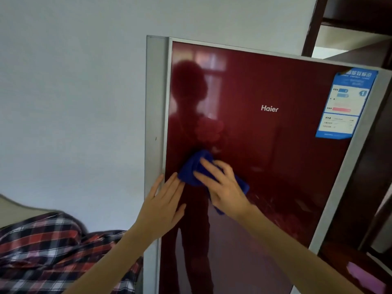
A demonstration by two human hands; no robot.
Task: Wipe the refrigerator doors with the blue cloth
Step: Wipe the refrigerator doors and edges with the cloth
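Mid-wipe — the blue cloth (pixel 191 167) was pressed to the refrigerator door (pixel 275 166) by the straight-fingered right hand (pixel 224 188), the left hand (pixel 163 209) laid flat beside; upward strokes seemed called for.

Looks like a home: glossy dark-red refrigerator door (pixel 275 166) at three o'clock, red plaid fabric (pixel 42 251) at eight, dark wooden frame (pixel 314 24) at one.
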